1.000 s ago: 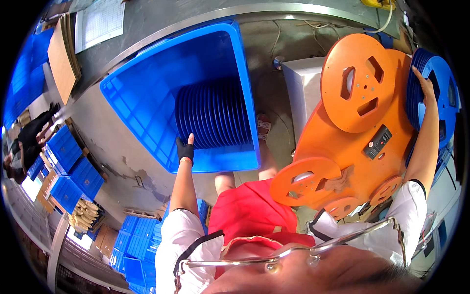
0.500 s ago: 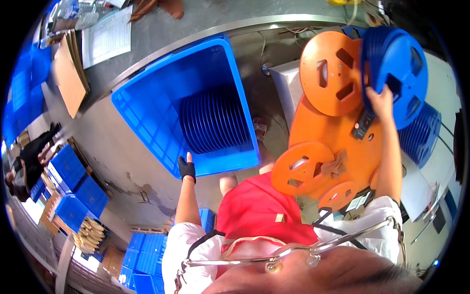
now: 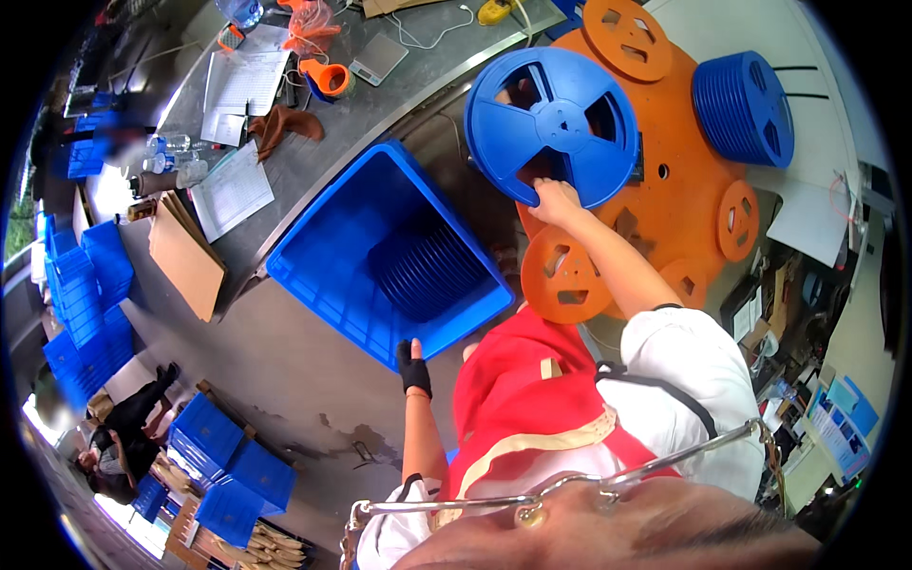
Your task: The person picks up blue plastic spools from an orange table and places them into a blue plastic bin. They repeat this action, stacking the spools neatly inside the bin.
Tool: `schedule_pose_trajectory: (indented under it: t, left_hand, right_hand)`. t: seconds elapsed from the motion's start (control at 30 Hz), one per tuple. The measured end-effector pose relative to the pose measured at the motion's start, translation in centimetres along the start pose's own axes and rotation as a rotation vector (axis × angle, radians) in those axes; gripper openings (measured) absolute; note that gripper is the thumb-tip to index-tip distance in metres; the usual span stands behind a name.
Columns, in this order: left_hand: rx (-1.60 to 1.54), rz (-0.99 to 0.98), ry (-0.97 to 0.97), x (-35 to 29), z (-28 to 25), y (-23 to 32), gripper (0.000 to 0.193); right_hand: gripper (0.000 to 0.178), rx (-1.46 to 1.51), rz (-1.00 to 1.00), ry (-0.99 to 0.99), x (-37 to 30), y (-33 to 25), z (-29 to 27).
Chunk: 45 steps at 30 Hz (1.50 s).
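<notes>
My right hand (image 3: pixel 556 201) grips a large blue plastic reel (image 3: pixel 560 104) at one of its cut-outs and holds it up, its round face turned toward me. Whether more reels are stacked behind it I cannot tell. Below and left of it stands a deep blue bin (image 3: pixel 318 256), with a row of dark blue reels (image 3: pixel 432 275) on edge inside. At the bin's near corner is my left hand (image 3: pixel 414 369), in a black glove with bare fingertips. It is closed on the rim, thumb upward, the other fingers mostly hidden.
Right of the bin is an orange machine plate (image 3: pixel 679 176) carrying smaller orange discs (image 3: pixel 627 38). Another stack of blue reels (image 3: pixel 746 109) sits on its far side. A grey workbench (image 3: pixel 323 161) holds papers, a scale and bottles. At left, a person (image 3: pixel 133 427) is near stacked blue crates (image 3: pixel 228 451).
My right hand has carried the blue reel leftward, off the machine's orange disc and toward the bin. My left hand stays at the bin's corner. The whole view has turned.
</notes>
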State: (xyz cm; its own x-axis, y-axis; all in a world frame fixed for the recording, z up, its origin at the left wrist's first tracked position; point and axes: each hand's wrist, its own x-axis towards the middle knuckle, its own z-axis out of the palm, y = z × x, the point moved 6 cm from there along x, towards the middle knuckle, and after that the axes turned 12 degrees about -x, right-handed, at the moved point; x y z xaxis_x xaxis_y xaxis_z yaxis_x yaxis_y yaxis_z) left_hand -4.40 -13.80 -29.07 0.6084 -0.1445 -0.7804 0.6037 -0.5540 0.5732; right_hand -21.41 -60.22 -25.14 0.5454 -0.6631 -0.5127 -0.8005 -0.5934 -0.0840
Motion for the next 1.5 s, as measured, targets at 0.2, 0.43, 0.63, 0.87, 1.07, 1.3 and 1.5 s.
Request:
schedule_pose_trajectory:
  t: [0.2, 0.43, 0.63, 0.87, 1.07, 1.3, 1.5]
  left_hand:
    - [-0.05, -0.086, -0.174, -4.3, 3.1, 1.6, 0.057]
    - [0.043, 0.251, -0.528, -13.4, 14.4, 12.0, 0.04]
    - [-0.014, 0.117, -0.666, -17.4, 17.3, 13.4, 0.039]
    - [-0.213, 0.025, -0.484, -18.6, 12.5, 14.3, 0.038]
    - [-0.356, 0.408, -0.385, -21.9, 11.7, 19.4, 0.03]
    - [-0.416, 0.623, -0.409, -26.5, 9.8, 23.1, 0.026]
    - [-0.829, 0.183, -0.646, -25.4, 12.3, 22.6, 0.044]
  right_hand:
    - [0.019, 0.105, -0.193, 0.415, -6.8, -1.6, -3.2]
    - [0.056, 0.164, -0.032, 0.515, -11.2, -2.6, -4.6]
    - [0.051, -0.089, -0.032, 0.409, -6.8, 0.3, 0.5]
    - [0.03, 0.76, -0.196, 0.928, -18.1, 0.1, -12.8]
    - [0.042, 2.267, 0.137, 0.362, -19.6, 2.9, -10.0]
    - [0.045, 2.394, 0.2, 0.009, -20.5, -2.7, -7.5]
    - [0.016, 1.055, -0.606, 0.301, -25.3, -12.5, -10.2]
